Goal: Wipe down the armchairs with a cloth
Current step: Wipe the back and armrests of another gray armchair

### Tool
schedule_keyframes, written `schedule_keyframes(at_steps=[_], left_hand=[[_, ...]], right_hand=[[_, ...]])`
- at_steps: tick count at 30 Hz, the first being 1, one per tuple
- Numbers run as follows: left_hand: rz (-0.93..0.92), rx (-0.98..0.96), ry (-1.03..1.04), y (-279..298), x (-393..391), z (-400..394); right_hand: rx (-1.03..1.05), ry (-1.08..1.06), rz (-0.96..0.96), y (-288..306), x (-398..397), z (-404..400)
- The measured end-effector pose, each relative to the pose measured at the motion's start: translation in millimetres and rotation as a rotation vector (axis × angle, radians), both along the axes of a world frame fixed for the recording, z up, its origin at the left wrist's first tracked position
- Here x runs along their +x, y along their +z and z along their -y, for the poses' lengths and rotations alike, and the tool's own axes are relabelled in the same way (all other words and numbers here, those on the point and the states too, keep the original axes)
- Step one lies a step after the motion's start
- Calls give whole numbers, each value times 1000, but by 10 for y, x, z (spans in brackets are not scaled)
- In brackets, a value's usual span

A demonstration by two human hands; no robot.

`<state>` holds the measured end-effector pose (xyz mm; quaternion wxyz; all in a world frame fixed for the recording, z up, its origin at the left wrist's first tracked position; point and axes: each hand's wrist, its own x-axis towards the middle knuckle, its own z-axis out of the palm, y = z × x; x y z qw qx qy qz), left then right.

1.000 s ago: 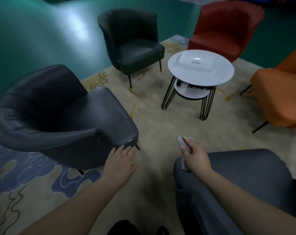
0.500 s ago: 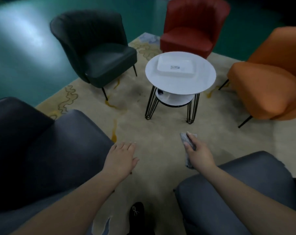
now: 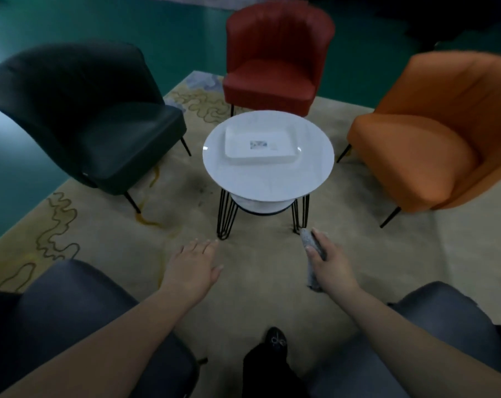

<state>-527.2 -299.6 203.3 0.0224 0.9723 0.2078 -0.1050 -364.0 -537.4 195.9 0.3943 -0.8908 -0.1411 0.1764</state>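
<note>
My right hand [image 3: 331,262] grips a grey cloth [image 3: 312,255] above the rug, between two grey armchairs. One grey armchair [image 3: 71,317] is at the lower left, the other grey armchair [image 3: 433,326] at the lower right. My left hand [image 3: 193,265] hovers flat with fingers straight and touches nothing. Farther off stand a black armchair [image 3: 100,116] on the left, a red armchair [image 3: 275,61] at the back and an orange armchair [image 3: 433,130] on the right.
A round white table [image 3: 309,173] on black wire legs stands in the middle with a white tray [image 3: 235,145] on it. A beige patterned rug [image 3: 258,268] lies under everything, with green floor [image 3: 19,179] beyond. My black shoe [image 3: 275,340] shows at the bottom.
The view has swung right and forward: the left grey armchair slid down and left, and the table and far chairs came to the centre. My hands moved off the near chairs over the rug.
</note>
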Motion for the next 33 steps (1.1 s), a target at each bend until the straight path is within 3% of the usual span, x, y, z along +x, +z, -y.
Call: schedule_keyframes(at_steps=[9, 20, 33], left_hand=[[11, 5, 19, 94, 1390, -574], [4, -31, -13, -41, 2573, -1574], [-86, -67, -34, -296, 3796, -2597]], right_hand=[[44, 2, 11, 81, 1353, -675], [8, -7, -21, 59, 2385, -1710], [62, -63, -190, -52, 3452, -2674]])
